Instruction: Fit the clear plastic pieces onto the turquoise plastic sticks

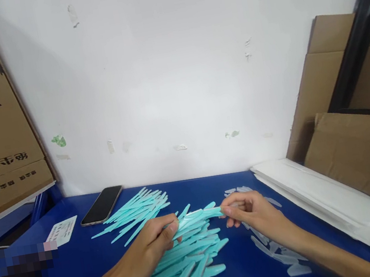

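Thumb and fingertips of the right hand point(250, 210) pinch the right end of a turquoise stick point(213, 211), just below and right of the frame's centre, with next to no gap between them. At its left end the left hand point(155, 238) closes its thumb over its curled fingers; whether it has hold of one stick or several cannot be told, as they overlap there. The step in hand looks like work on the tip of a single stick, held level between both hands. As a judgement, the next move calls for a steady left grip and a light, straight touch from the right, since the stick is thin and others crowd it.

Right beneath the hands, a loose pile of turquoise sticks point(191, 262) fans down to the bottom edge. Left of centre, beyond the left hand, lies a smaller, neater bunch point(137, 212). Under and beside the right forearm, clear plastic pieces point(261, 245) are scattered on the blue surface point(243, 273). Farther out come a phone point(104, 205) and a printed card point(62, 231) at left, white packets point(322, 196) at right, and cardboard point(361, 156) along the right edge.
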The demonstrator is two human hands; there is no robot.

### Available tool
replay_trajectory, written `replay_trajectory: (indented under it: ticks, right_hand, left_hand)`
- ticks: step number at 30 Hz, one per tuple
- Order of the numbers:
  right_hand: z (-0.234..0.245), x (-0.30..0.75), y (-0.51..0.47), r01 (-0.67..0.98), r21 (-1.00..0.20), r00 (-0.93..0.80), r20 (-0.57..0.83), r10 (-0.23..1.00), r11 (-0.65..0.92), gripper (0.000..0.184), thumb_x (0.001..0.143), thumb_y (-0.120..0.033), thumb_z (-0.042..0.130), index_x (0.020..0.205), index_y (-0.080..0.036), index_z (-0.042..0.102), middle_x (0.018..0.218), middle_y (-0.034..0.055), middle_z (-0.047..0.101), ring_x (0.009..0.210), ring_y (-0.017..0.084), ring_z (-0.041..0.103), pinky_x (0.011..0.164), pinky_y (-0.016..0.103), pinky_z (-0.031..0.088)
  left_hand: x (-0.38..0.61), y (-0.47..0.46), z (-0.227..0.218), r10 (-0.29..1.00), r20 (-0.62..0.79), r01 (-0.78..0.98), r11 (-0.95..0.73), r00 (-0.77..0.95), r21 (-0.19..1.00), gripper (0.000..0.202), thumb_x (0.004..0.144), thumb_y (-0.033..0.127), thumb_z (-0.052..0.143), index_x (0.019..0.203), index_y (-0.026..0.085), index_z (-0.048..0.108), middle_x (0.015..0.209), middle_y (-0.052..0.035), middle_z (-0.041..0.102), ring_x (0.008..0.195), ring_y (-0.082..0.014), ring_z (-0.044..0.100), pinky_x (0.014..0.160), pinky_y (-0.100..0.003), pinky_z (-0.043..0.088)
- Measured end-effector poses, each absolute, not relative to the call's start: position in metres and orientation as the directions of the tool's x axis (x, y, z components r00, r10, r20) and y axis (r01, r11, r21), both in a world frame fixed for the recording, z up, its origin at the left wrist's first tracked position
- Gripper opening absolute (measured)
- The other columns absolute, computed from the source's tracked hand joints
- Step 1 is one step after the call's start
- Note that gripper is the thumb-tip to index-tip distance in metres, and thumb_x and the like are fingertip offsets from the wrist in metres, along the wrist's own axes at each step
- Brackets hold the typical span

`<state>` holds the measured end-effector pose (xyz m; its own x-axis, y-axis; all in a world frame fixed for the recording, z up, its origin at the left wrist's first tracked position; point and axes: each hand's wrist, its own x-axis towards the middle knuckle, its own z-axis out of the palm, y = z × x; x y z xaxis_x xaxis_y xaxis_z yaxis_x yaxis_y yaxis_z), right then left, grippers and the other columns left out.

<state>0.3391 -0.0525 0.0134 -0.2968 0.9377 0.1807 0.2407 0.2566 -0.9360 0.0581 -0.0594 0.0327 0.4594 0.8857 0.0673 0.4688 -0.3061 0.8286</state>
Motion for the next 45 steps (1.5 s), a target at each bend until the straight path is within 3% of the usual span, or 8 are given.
replay_trajectory:
  ticks: [9,13,17,20,29,35,39,45]
  right_hand:
    - [0.018,0.338,-0.058,0.267,-0.921,-0.356,0.179,0.917,0.283,0.034,0.09,-0.051,0.067,0.094,-0.02,0.078,0.082,0.0046,0.074,0.067,0.017,0.066,0.062,0.027,0.053]
    - [0.012,0.337,-0.056,0.367,-0.877,-0.298,0.204,0.932,0.31,0.029,0.09,-0.049,0.066,0.091,-0.021,0.076,0.069,0.0018,0.07,0.065,0.018,0.067,0.06,0.028,0.052]
    - [0.015,0.353,-0.047,0.536,-0.743,-0.212,0.341,0.916,0.401,0.031,0.095,-0.05,0.059,0.092,-0.023,0.075,0.079,0.0034,0.074,0.065,0.019,0.068,0.058,0.029,0.05]
    - [0.021,0.369,-0.038,0.663,-0.635,-0.086,0.46,0.884,0.396,0.036,0.096,-0.054,0.055,0.094,-0.024,0.074,0.072,0.0036,0.072,0.058,0.02,0.065,0.049,0.029,0.045]
    - [0.022,0.371,-0.038,0.656,-0.662,-0.018,0.467,0.884,0.363,0.04,0.094,-0.058,0.056,0.098,-0.023,0.074,0.067,0.0037,0.07,0.053,0.02,0.062,0.044,0.028,0.039]
    - [0.021,0.362,-0.044,0.608,-0.707,-0.039,0.428,0.903,0.361,0.037,0.095,-0.056,0.056,0.095,-0.023,0.073,0.065,0.0015,0.067,0.055,0.02,0.063,0.047,0.028,0.04]
    - [0.023,0.354,-0.053,0.528,-0.753,-0.051,0.433,0.9,0.392,0.036,0.094,-0.055,0.058,0.093,-0.022,0.073,0.072,0.0025,0.069,0.061,0.019,0.065,0.052,0.028,0.045]
    - [0.022,0.33,-0.072,0.35,-0.816,-0.037,0.48,0.877,0.461,0.03,0.093,-0.049,0.064,0.089,-0.021,0.074,0.07,0.0027,0.071,0.06,0.016,0.064,0.056,0.026,0.052]
  left_hand:
    - [0.058,-0.059,0.03,0.886,0.043,0.393,-0.248,0.462,0.885,0.056,0.087,0.076,0.039,0.073,0.023,0.05,0.076,-0.0008,0.048,0.065,-0.0156,0.042,0.065,-0.028,0.049]
    - [0.056,-0.059,0.026,0.884,0.073,0.464,-0.311,0.462,0.829,0.057,0.092,0.073,0.033,0.083,0.023,0.057,0.078,-0.0011,0.051,0.069,-0.0178,0.049,0.069,-0.029,0.049]
    - [0.053,-0.055,0.021,0.915,0.168,0.669,-0.385,0.367,0.636,0.048,0.1,0.061,0.026,0.106,0.025,0.057,0.077,-0.0011,0.057,0.08,-0.0223,0.057,0.073,-0.032,0.047]
    - [0.053,-0.052,0.017,0.91,0.201,0.801,-0.415,0.363,0.432,0.049,0.104,0.05,0.017,0.09,0.023,0.055,0.075,-0.0029,0.059,0.072,-0.0229,0.057,0.07,-0.035,0.042]
    - [0.068,-0.061,0.013,0.885,0.084,0.888,-0.46,0.459,-0.006,0.04,0.104,0.028,0.024,0.101,0.018,0.062,0.095,-0.0128,0.066,0.086,-0.0315,0.063,0.071,-0.043,0.046]
    - [0.066,-0.063,0.009,0.83,0.231,0.852,-0.523,0.507,0.006,0.035,0.102,0.032,0.035,0.105,0.018,0.067,0.1,-0.0137,0.066,0.094,-0.0314,0.062,0.088,-0.053,0.048]
    - [0.061,-0.062,0.01,0.731,0.452,0.822,-0.57,0.511,-0.008,0.034,0.101,0.036,0.039,0.106,0.017,0.067,0.101,-0.0136,0.065,0.093,-0.0304,0.062,0.081,-0.049,0.052]
    - [0.064,-0.068,0.007,0.477,0.664,0.684,-0.726,0.576,-0.071,0.034,0.104,0.03,0.044,0.137,0.022,0.051,0.116,-0.0088,0.068,0.106,-0.0244,0.064,0.09,-0.04,0.053]
